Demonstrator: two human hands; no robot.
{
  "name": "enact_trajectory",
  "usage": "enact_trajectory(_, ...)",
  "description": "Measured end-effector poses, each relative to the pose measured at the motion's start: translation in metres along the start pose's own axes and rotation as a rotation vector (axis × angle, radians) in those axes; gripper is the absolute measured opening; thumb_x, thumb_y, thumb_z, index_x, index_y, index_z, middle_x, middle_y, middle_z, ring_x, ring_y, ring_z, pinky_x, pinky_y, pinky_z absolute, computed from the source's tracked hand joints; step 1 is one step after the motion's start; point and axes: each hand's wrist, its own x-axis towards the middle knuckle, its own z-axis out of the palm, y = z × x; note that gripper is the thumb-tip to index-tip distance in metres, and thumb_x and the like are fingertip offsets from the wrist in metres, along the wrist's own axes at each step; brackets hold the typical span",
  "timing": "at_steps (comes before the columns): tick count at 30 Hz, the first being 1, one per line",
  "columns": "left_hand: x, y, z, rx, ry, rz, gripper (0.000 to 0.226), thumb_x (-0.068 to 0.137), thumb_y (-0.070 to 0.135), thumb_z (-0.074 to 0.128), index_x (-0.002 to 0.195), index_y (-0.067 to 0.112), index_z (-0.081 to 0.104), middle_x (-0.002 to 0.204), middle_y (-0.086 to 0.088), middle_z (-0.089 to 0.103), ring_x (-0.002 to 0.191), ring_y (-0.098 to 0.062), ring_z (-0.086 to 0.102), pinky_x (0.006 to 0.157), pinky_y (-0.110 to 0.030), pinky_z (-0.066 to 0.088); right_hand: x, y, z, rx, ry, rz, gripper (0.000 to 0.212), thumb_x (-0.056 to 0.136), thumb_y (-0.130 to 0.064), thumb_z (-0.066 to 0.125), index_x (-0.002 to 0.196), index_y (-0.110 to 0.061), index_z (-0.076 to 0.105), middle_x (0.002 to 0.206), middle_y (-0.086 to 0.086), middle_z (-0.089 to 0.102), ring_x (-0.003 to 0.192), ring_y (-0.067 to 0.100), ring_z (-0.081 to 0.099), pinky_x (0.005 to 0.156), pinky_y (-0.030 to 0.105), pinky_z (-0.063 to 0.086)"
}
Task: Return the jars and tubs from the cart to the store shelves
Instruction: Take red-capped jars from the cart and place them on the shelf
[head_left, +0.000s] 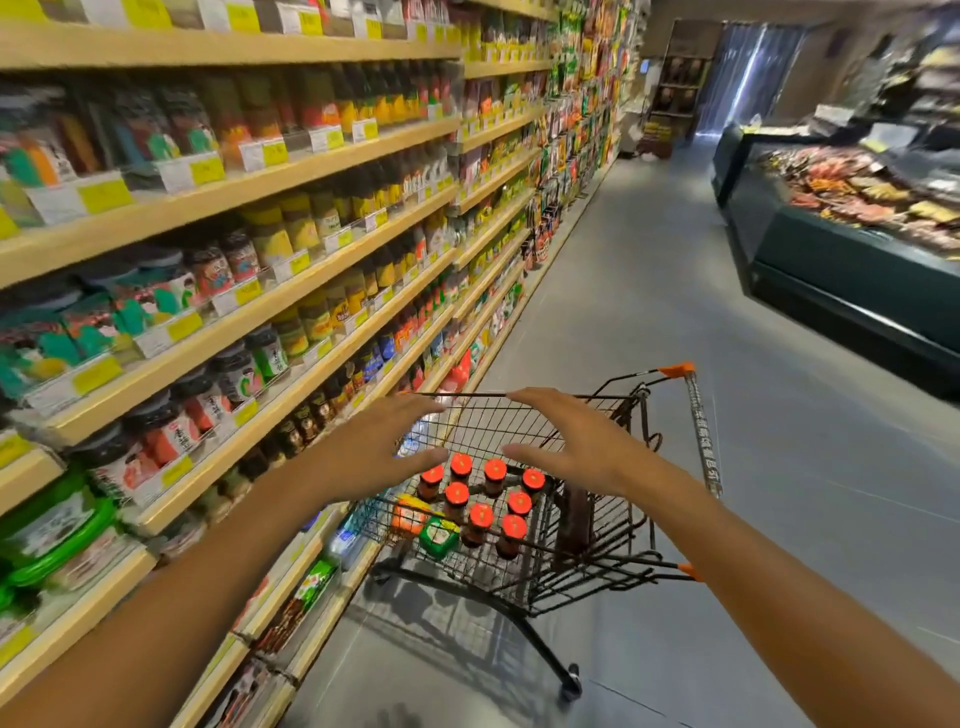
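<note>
A black wire cart (613, 519) with orange corner caps stands in the aisle beside the shelves. In its basket stand several dark jars with red lids (480, 514), upright in a cluster. Left of them lie a green-lidded tub (439, 538) and an orange-and-yellow pack (408, 514). My left hand (374, 452) and my right hand (576, 447) hover above the basket, fingers spread and facing each other, holding nothing. Neither hand touches a jar.
Wooden store shelves (249, 322) full of jars and tubs with yellow price tags run along the left. A dark green chilled display counter (852, 270) stands at the right. Grey floor (649, 291) stretches ahead between them toward a far doorway.
</note>
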Motion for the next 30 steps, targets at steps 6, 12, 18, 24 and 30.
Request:
enact_trajectory(6,0.079,-0.076,0.005,-0.039,-0.045,0.023,0.065,0.093,0.061,0.052,0.15,0.039,0.031,0.16,0.012,0.027,0.146,-0.012,0.027,0.119,-0.043,0.029,0.074,0.025,0.021,0.009,-0.009,0.066,0.079,0.086,-0.079,0.045,0.153,-0.041,0.027,0.16,-0.008,0.033,0.146,0.015,0.031,0.119,0.041,0.03)
enact_trajectory(12,0.156,-0.118,0.037,-0.102,-0.125,0.04,0.063,0.095,0.055,0.055,0.151,0.036,0.034,0.159,0.01,0.029,0.147,-0.012,0.027,0.116,-0.032,0.024,0.124,0.081,0.048,0.062,-0.036,0.152,0.08,0.086,-0.079,0.045,0.154,-0.04,0.028,0.162,-0.005,0.032,0.149,0.015,0.026,0.122,0.042,0.027)
enact_trajectory(18,0.23,-0.152,0.067,-0.139,-0.159,-0.011,0.064,0.093,0.055,0.056,0.15,0.034,0.035,0.157,0.011,0.032,0.144,-0.006,0.026,0.12,-0.034,0.023,0.189,0.148,0.079,0.155,-0.08,0.159,0.077,0.09,-0.069,0.054,0.154,-0.035,0.03,0.16,-0.007,0.034,0.146,0.014,0.032,0.119,0.039,0.031)
enact_trajectory(24,0.297,-0.188,0.096,-0.18,-0.166,-0.103,0.061,0.095,0.047,0.058,0.15,0.031,0.037,0.152,0.012,0.037,0.134,0.004,0.024,0.115,-0.028,0.024,0.256,0.212,0.112,0.262,-0.162,0.164,0.079,0.089,-0.069,0.057,0.155,-0.036,0.028,0.162,-0.006,0.031,0.149,0.015,0.026,0.122,0.043,0.028)
enact_trajectory(30,0.337,-0.236,0.144,-0.228,-0.279,-0.224,0.062,0.096,0.045,0.059,0.151,0.031,0.035,0.156,0.011,0.033,0.143,-0.006,0.026,0.12,-0.034,0.021,0.297,0.251,0.155,0.364,-0.243,0.212,0.078,0.089,-0.065,0.06,0.154,-0.036,0.028,0.161,-0.005,0.032,0.148,0.017,0.03,0.12,0.044,0.03)
